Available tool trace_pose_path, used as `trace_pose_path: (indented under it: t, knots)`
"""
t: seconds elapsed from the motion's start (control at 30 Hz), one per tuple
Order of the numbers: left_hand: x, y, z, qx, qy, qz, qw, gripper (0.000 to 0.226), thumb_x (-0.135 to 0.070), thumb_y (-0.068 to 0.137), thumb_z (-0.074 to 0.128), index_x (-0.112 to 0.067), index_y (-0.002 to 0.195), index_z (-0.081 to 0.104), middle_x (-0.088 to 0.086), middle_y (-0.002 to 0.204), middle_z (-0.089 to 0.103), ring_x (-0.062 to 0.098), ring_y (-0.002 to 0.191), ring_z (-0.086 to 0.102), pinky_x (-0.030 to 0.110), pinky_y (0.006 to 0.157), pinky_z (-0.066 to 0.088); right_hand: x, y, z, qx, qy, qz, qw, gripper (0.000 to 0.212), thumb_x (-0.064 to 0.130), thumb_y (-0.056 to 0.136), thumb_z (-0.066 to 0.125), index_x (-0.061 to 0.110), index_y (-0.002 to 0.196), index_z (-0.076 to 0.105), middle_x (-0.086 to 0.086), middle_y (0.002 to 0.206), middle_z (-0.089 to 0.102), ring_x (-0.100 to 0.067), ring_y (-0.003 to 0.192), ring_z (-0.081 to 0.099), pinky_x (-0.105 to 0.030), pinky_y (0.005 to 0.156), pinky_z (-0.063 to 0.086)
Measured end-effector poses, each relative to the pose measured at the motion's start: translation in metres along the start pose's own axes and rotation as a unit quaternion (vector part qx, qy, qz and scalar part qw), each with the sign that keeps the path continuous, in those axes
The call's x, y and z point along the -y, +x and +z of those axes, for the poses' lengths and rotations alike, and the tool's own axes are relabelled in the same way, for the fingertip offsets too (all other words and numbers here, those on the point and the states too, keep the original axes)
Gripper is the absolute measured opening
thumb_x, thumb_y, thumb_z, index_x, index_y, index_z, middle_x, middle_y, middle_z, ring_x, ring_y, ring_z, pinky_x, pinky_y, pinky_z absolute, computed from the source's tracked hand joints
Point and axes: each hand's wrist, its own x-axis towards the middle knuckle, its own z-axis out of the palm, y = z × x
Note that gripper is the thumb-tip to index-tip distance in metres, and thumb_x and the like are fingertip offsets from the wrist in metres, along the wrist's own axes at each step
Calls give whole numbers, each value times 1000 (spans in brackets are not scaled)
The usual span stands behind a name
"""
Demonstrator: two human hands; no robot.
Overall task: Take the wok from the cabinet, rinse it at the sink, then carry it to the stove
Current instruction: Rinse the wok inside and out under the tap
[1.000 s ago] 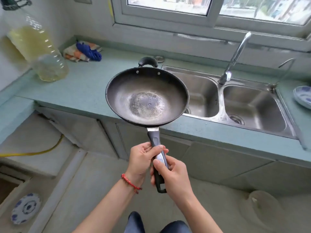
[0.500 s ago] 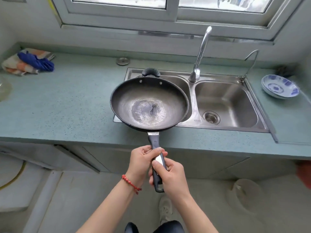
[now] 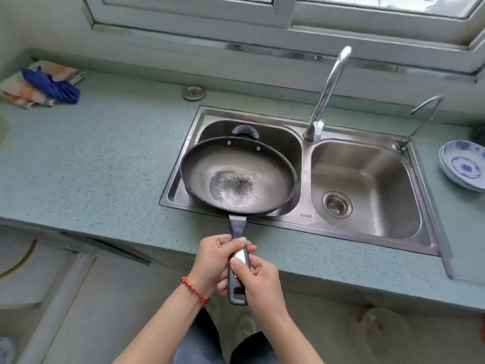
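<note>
countertop | cloths | metal disc | bowls

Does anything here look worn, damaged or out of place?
Yes: the dark round wok, held over the left basin of the steel sink, has a pale, scuffed patch at its centre, as if the coating has worn through. Nothing is spilled.

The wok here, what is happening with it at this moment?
A person holds the wok by its long handle, both the left hand and the right hand in a grip on it. The pan sits over the left basin of the double sink. The faucet shows no water running, so rinsing has not yet begun.
</note>
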Motion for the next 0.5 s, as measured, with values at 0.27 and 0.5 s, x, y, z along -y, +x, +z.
trace_pose_path:
  t: [0.27, 0.5]
  knots:
    - [-14, 39, -11, 13, 19, -24, 999, 17, -9, 79, 63, -2, 65, 70, 17, 73, 74, 40, 83, 52, 34, 72, 42, 7, 39, 12, -25, 3, 32, 999, 17, 8, 88, 54, 3, 75, 64, -6, 56, 69, -20, 52, 66, -36, 58, 56]
    - [-28, 53, -20, 62, 70, -10, 996, 18, -9, 81, 61, 3, 70, 70, 20, 71, 71, 19, 48, 63, 18, 42, 46, 8, 57, 13, -30, 3, 45, 999, 14, 18, 78, 62, 5, 77, 65, -8, 62, 71, -21, 53, 67, -33, 55, 56]
